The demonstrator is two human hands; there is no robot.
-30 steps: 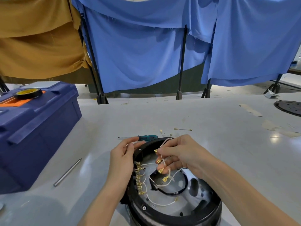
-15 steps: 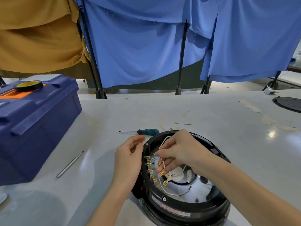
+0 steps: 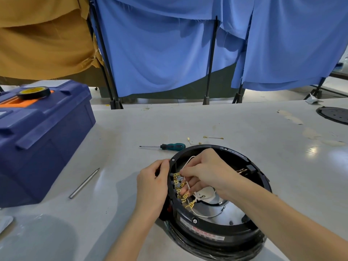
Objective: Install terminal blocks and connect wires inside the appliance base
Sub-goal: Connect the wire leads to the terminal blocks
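While the left hand [image 3: 152,183] grips the left rim of the black round appliance base [image 3: 216,229], fingers curled over the edge, we see the right hand [image 3: 205,170] reaching down inside it, thumb and fingertips pinching a thin white wire [image 3: 188,159] right by a row of brass spade terminals [image 3: 176,177] on the left inner wall; we cannot tell whether the wire's end is seated on a terminal, the fingers hide it. More white leads with brass connectors [image 3: 190,204] hang loose below the right hand, over the shiny metal floor of the base. We place the base on the grey table [image 3: 235,125], open side up and somewhat tipped, close to the near edge, right of centre. Just beyond its far rim lies a screwdriver [image 3: 170,146] with a teal and black handle, shaft pointing left, and near that two short loose wires with ring terminals [image 3: 212,137]. A plain metal rod [image 3: 83,183] lies left of the left hand, well apart from it, beside a big blue toolbox [image 3: 43,140] with an orange lid panel; a roll of black tape [image 3: 33,92] sits on the lid. At the far right edge we note a black perforated disc [image 3: 335,114] on the table. Behind the table blue cloths [image 3: 160,44] and a mustard cloth [image 3: 43,34] hang on black stands
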